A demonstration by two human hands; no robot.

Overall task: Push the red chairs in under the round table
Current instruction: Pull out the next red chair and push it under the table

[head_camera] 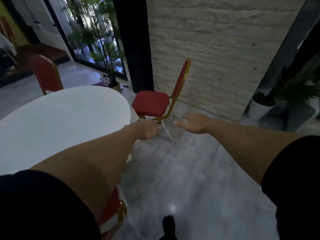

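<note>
A round table with a white cloth (57, 122) fills the left of the view. One red chair with a gold frame (152, 103) stands off its far right edge, seat toward the table and back near the stone wall. My left hand (149, 129) reaches toward that chair's front leg, fingers loosely spread and holding nothing. My right hand (194, 123) is stretched out to the right of it, open, palm down. A second red chair (45, 73) stands at the table's far side. A third red chair back (112, 208) shows under my left arm, close against the table.
A pale stone wall (216, 49) rises behind the far chair. Potted palms (105, 52) stand by a dark glass door at the back, and a white pot with a plant (259, 108) sits at the right. Grey tiled floor (190, 170) spreads ahead; my foot (168, 224) shows below.
</note>
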